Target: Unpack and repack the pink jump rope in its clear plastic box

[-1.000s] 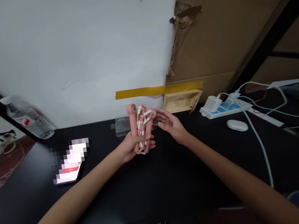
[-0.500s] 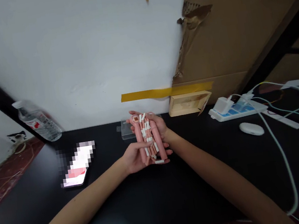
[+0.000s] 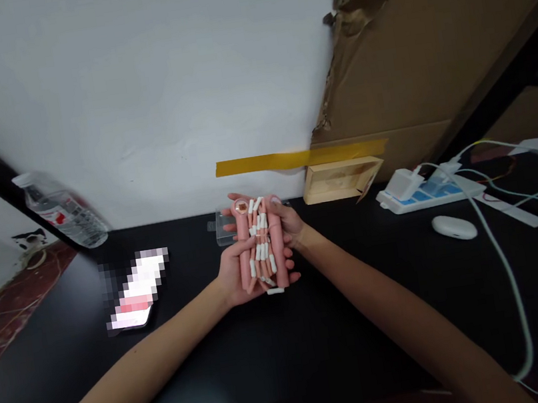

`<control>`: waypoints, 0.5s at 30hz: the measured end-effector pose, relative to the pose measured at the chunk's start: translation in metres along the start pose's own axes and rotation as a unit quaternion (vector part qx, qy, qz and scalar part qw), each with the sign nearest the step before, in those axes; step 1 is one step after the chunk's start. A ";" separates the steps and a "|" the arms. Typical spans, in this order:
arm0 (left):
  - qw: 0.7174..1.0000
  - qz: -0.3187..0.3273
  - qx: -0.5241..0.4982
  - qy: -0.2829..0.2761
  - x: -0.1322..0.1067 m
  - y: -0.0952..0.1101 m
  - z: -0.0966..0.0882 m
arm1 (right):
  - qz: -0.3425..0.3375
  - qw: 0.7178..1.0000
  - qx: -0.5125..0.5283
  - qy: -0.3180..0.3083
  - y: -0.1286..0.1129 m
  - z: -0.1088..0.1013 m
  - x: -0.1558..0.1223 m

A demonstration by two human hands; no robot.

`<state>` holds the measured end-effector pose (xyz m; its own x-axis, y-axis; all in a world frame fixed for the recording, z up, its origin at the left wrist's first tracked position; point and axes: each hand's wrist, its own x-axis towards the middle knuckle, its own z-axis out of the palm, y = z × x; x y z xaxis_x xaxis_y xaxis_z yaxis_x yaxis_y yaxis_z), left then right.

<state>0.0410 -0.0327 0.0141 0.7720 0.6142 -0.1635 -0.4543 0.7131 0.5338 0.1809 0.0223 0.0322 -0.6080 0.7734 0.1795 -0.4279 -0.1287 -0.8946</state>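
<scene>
A bundled beaded jump rope (image 3: 262, 249) with pink and white segments lies across both my palms above the table. Its two pink handles flank the folded rope, the left handle (image 3: 244, 249) and the right handle (image 3: 279, 254). My left hand (image 3: 233, 275) supports the bundle from below, thumb laid over the left handle and the beads. From the right, my right hand (image 3: 292, 221) grips the upper part, its thumb at the top of the right handle. Most of the fingers are hidden under the bundle. Just behind sits a clear plastic box (image 3: 224, 230), partly covered.
A lit phone (image 3: 138, 292) lies left on the black table (image 3: 214, 378), with a plastic bottle (image 3: 65, 211) behind it. To the right are a wooden tray (image 3: 341, 180), a power strip (image 3: 430, 194) with cables, and a white case (image 3: 453, 228). A wall closes off the back.
Both hands and the jump rope have shifted slightly left and up in view. My left thumb has moved from across the beads toward the left handle. The camera view has tilted a little downward.
</scene>
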 end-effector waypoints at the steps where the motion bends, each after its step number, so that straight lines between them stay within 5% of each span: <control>1: 1.000 -0.005 -0.007 0.006 0.000 0.000 -0.002 | 0.005 1.000 0.023 -0.012 -0.001 0.000 0.001; 8: 0.999 -0.030 -0.019 -0.018 0.002 -0.003 -0.014 | 0.115 0.982 0.147 -0.001 -0.002 -0.002 0.004; 15: 0.993 -0.032 0.021 -0.109 0.004 -0.007 -0.013 | 0.120 0.974 0.173 0.084 0.005 -0.003 -0.005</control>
<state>0.0414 -0.0307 -0.0005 0.8786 0.4772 -0.0171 -0.3862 0.7310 0.5625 0.1839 0.0200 0.0252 -0.6132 0.7818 -0.1131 -0.5035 -0.4971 -0.7067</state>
